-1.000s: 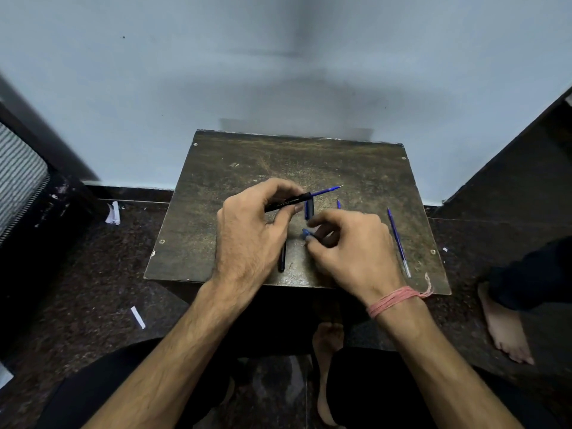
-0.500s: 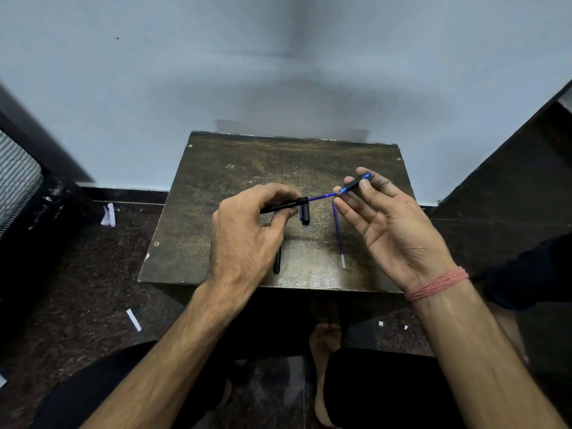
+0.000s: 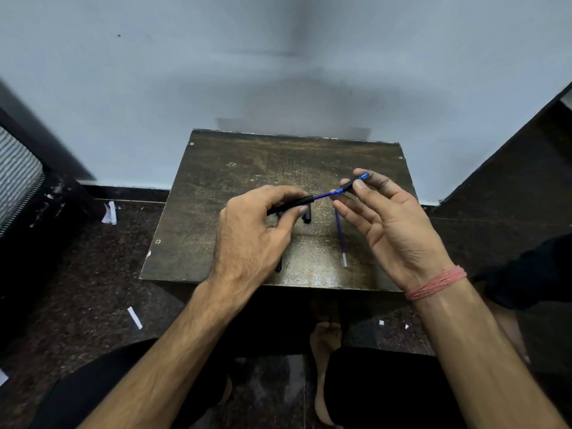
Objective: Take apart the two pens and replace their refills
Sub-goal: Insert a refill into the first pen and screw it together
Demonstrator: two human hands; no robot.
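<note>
**Threading the front piece onto a fresh refill**

The black pen barrel (image 3: 291,205) is held above the small table (image 3: 235,181), with a blue refill (image 3: 323,196) sticking out of its open end toward the right. The left hand (image 3: 247,239) grips the barrel, fingers curled over it and thumb under. Just past the refill's free end, the right hand (image 3: 393,224) pinches the pen's front piece (image 3: 353,184), black with a blue tip, between thumb and forefinger; its other fingers are spread loose.

The step in hand looks like sliding that front piece down over the refill and seating it on the barrel. To do it well, keep the barrel still in the left grip and line the piece up along the refill's axis, since a thin refill probably bends if pushed askew. Ease it on, then turn it home without forcing.

Below the grips, on the table, lie a spare refill (image 3: 340,236), under the right hand's fingers, and a short black pen part (image 3: 307,213) just beneath the barrel's open end. Another dark part (image 3: 279,264) shows under the left hand.
</note>
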